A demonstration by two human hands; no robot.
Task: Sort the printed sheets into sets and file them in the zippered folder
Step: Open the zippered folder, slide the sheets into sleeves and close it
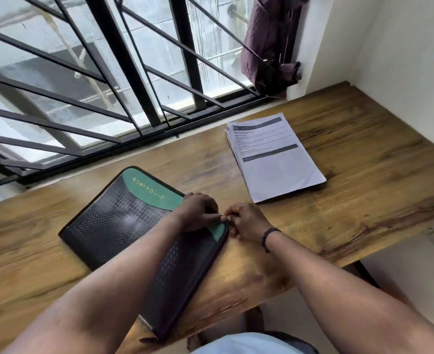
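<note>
Both hands, left and right, pinch the closed folder at its corner; sheets lie unsorted near the counter's far edge.

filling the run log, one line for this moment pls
left hand holds zippered folder corner | right hand pinches at zip | printed sheets stacked apart

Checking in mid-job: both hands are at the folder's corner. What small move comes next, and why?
Probably pull the zipper along the edge. The folder looks closed, the left hand holds its corner, the right hand pinches there, and the sheets wait unfiled.
</note>
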